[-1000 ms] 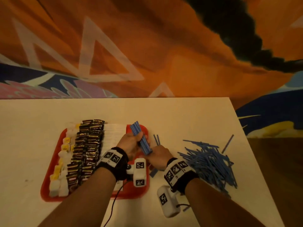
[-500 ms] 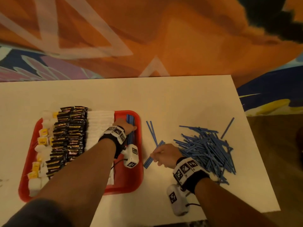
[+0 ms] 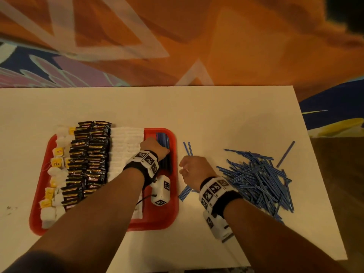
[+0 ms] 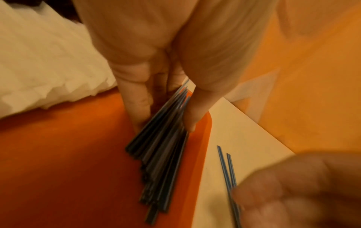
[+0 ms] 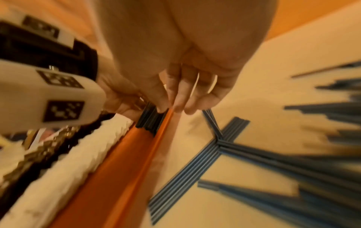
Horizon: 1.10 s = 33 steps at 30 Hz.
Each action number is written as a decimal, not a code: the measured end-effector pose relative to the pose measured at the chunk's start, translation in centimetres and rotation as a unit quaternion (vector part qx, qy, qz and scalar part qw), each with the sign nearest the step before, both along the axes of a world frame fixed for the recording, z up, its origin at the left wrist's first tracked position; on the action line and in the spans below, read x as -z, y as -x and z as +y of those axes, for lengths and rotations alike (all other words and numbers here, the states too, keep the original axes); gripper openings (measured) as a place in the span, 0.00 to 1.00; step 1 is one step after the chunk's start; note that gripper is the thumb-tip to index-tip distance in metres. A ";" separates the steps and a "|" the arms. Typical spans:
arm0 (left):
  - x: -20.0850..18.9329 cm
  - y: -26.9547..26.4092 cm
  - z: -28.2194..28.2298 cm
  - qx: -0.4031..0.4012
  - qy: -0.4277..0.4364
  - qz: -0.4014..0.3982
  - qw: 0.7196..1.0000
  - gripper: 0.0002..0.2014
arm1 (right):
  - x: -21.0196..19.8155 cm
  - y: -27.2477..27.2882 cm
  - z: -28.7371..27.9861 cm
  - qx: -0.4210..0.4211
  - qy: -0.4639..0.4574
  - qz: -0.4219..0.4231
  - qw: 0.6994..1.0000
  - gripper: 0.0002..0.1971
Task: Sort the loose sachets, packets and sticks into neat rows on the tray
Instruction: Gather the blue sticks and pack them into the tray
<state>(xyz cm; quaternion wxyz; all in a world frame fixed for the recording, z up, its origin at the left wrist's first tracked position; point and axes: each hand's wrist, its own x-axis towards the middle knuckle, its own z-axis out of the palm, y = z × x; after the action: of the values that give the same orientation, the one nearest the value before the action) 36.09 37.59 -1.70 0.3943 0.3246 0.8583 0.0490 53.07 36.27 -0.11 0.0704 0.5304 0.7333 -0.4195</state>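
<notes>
While your left hand (image 3: 155, 147) pinches the bundle (image 4: 166, 148) of blue sticks between thumb and fingers at the tray's (image 3: 173, 194) right edge, its long axis runs near-to-far along that rim, parallel to the white sachets (image 3: 126, 146) on its left. Your right hand (image 3: 194, 170) sits on the table just right of the tray, fingers loosely curled; whether it holds anything I cannot tell. Two loose sticks (image 3: 188, 147) lie just beyond it, pointing away from you, and a short row (image 3: 185, 191) lies just under the wrist, angled. The pile (image 3: 258, 180) is further right, so your right hand is nearer; its sticks mostly lie crosswise and need turning.
</notes>
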 end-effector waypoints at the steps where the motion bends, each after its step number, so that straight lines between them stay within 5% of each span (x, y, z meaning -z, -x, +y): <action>1: 0.0 0.2 -0.1 0.010 -0.004 0.010 1.000 0.13 | 0.1 0.6 0.3 -0.041 -0.033 -0.004 0.999 0.10; 7: 0.6 1.6 -1.2 0.057 -0.023 0.043 0.997 0.13 | 1.5 4.3 2.3 -0.203 -0.190 -0.017 0.960 0.15; 10: 0.6 2.1 -1.9 0.073 -0.047 0.033 0.996 0.04 | 2.2 5.6 2.8 -0.254 -0.201 -0.042 0.945 0.13; 13: 0.7 2.5 -2.8 0.072 -0.102 0.020 0.992 0.13 | 2.8 6.1 2.9 -0.279 -0.207 -0.072 0.935 0.13; 27: 2.6 2.2 -4.6 0.298 -0.222 0.076 0.926 0.12 | 2.6 6.3 1.9 -0.268 -0.241 -0.083 0.929 0.10; 33: 1.5 0.6 -4.9 0.283 -0.270 0.085 0.916 0.08 | 1.6 4.0 1.7 -0.173 -0.235 -0.046 0.956 0.12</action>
<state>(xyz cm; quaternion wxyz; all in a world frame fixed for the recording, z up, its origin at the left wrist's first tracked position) 35.45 32.70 -3.22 0.2143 0.6512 0.7149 0.1374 49.03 37.94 -1.68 0.0490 0.4160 0.8874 -0.1923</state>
